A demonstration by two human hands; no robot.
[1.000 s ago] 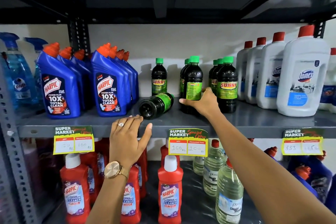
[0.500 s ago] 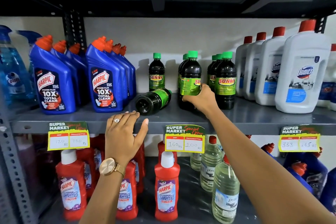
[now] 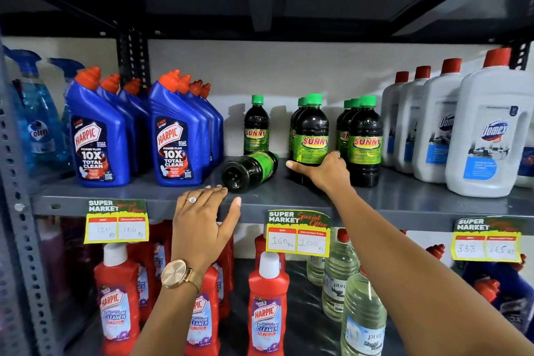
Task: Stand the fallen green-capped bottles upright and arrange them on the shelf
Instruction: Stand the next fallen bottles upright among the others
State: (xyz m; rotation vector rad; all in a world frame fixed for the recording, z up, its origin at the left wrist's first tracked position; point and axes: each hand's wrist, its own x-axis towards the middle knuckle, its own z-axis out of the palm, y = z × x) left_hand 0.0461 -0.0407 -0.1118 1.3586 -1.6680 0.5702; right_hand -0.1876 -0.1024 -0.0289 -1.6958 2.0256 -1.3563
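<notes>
One green-capped Sunny bottle (image 3: pixel 250 170) is lying on its side on the grey metal shelf (image 3: pixel 404 199), base toward the near edge, just right of the blue Harpic bottles (image 3: pixel 176 136). The right hand (image 3: pixel 323 170) is gripping the lower body of an upright Sunny bottle (image 3: pixel 310 136), fingers wrapped around it. The left hand (image 3: pixel 202 222) is resting on the shelf's near edge, fingers together and thumb spread, close to the fallen bottle without touching it.

One fallen green-capped bottle (image 3: pixel 249 171), about seven upright ones (image 3: pixel 256 124)
</notes>
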